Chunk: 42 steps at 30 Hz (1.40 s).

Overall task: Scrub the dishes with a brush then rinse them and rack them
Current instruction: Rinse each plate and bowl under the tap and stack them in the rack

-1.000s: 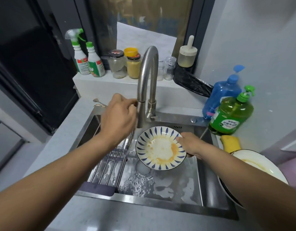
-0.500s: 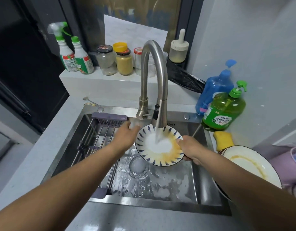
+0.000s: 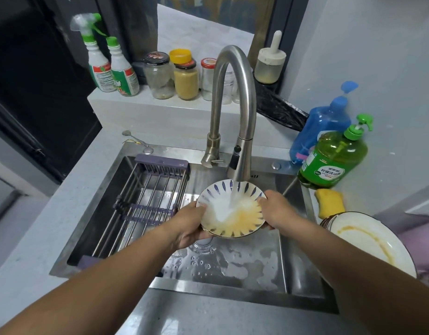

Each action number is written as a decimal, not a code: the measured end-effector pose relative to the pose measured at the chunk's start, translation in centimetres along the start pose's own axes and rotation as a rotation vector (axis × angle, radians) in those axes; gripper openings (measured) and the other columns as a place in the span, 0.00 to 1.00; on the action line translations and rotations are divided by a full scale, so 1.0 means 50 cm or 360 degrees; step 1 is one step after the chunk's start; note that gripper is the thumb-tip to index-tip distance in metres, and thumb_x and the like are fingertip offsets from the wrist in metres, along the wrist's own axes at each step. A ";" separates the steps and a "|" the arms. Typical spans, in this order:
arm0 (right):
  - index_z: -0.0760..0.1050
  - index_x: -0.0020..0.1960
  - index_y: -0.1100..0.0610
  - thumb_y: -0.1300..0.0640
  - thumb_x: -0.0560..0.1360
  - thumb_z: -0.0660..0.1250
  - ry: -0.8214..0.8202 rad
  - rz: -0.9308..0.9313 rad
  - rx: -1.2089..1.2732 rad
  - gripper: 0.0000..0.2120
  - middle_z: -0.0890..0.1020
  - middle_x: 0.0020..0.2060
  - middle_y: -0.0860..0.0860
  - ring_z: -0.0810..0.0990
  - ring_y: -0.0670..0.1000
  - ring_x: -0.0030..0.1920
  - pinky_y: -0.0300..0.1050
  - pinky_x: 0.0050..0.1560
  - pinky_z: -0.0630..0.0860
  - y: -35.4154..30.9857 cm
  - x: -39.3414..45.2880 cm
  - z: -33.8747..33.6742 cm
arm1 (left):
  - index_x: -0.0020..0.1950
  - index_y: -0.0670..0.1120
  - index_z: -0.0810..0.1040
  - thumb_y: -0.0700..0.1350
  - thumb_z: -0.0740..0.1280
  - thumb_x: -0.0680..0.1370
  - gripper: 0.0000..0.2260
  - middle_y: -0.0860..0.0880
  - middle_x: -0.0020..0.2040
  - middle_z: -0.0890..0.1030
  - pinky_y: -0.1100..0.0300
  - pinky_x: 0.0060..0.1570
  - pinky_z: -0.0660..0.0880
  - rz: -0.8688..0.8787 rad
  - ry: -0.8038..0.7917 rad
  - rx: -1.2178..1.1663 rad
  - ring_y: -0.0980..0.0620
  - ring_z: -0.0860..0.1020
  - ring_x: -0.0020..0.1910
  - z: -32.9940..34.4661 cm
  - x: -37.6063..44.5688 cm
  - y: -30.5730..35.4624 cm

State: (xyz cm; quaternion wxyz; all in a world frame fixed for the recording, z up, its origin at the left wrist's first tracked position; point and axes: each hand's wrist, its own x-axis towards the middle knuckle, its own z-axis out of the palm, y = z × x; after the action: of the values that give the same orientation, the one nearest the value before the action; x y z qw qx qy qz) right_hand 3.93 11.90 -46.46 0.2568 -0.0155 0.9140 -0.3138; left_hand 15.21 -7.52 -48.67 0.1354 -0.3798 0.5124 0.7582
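Two forearms reach in from the lower edge of the view, both bare along all that shows (no sleeve reaches this far down). The left hand (image 3: 188,224) and the right hand (image 3: 277,210) are bare too, with no gloves. No ring, watch or band shows on either wrist or on the fingers that can be seen.
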 end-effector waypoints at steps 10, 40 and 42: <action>0.73 0.59 0.53 0.61 0.83 0.52 -0.0173 0.0060 0.0597 0.12 0.81 0.50 0.58 0.81 0.56 0.39 0.49 0.33 0.82 0.005 -0.032 0.076 | 0.71 0.52 0.73 0.35 0.58 0.85 0.18 0.42 0.60 0.83 0.36 0.52 0.82 0.0282 0.0044 0.0175 0.39 0.83 0.57 -0.058 -0.018 0.032; 0.60 0.76 0.34 0.31 0.79 0.56 -0.0132 -0.0393 0.0142 0.26 0.70 0.75 0.52 0.74 0.56 0.65 0.50 0.65 0.69 -0.134 -0.070 0.121 | 0.64 0.47 0.76 0.32 0.70 0.79 0.17 0.44 0.51 0.87 0.31 0.53 0.78 0.0453 -0.0367 0.0352 0.39 0.86 0.50 0.034 -0.057 -0.022; 0.67 0.69 0.34 0.26 0.77 0.52 -0.0130 -0.0295 0.0162 0.24 0.75 0.66 0.53 0.78 0.53 0.53 0.46 0.54 0.75 -0.130 -0.042 0.115 | 0.64 0.47 0.77 0.35 0.72 0.78 0.16 0.42 0.55 0.86 0.33 0.55 0.79 0.0389 -0.0379 0.0223 0.39 0.85 0.53 0.029 -0.060 -0.017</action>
State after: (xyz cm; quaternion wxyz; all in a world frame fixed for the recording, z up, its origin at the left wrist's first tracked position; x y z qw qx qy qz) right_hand 7.64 3.80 -45.57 0.2640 -0.0995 0.8803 -0.3814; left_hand 17.11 -5.29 -46.85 0.1281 -0.2119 0.5865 0.7712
